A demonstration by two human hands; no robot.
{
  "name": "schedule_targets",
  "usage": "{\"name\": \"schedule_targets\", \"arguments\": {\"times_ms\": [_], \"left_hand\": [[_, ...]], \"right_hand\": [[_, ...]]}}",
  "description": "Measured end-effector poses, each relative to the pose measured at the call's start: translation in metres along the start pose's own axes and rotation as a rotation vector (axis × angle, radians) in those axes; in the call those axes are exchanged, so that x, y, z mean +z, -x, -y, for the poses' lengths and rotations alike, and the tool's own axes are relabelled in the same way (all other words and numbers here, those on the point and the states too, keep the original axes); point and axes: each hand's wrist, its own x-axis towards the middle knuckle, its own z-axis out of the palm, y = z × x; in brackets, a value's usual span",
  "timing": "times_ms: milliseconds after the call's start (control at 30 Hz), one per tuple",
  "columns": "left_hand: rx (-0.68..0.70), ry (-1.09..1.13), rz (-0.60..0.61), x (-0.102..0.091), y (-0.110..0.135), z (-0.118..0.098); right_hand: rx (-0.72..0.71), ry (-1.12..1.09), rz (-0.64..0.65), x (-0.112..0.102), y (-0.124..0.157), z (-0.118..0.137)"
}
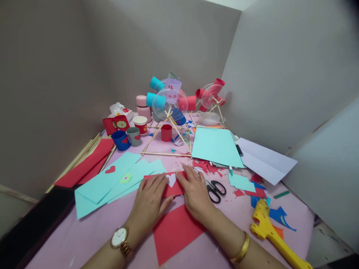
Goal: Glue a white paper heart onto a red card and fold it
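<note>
Both hands press on a folded strip of red paper that bears a white paper heart. My left hand lies with fingers stretched over the strip's left part. My right hand rests flat on its right part, fingertips beside the heart. Below the strip, a red sheet spreads on the table, partly under my right wrist. Black-handled scissors lie just right of my right hand, their blades mostly hidden by it.
Teal paper pieces lie left. A stick-framed wheel with paper cups stands behind, near a second red-cupped wheel. Right are a teal sheet, paper scraps and a yellow glue gun. Small cups stand back left.
</note>
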Motion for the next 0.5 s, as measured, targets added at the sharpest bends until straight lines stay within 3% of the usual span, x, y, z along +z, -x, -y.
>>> {"name": "schedule_targets", "arguments": {"times_ms": [500], "left_hand": [[-0.037, -0.023, -0.004, 0.0084, -0.0028, 0.0011]], "right_hand": [[-0.062, -0.015, 0.010, 0.0041, -0.0026, 0.0036]]}}
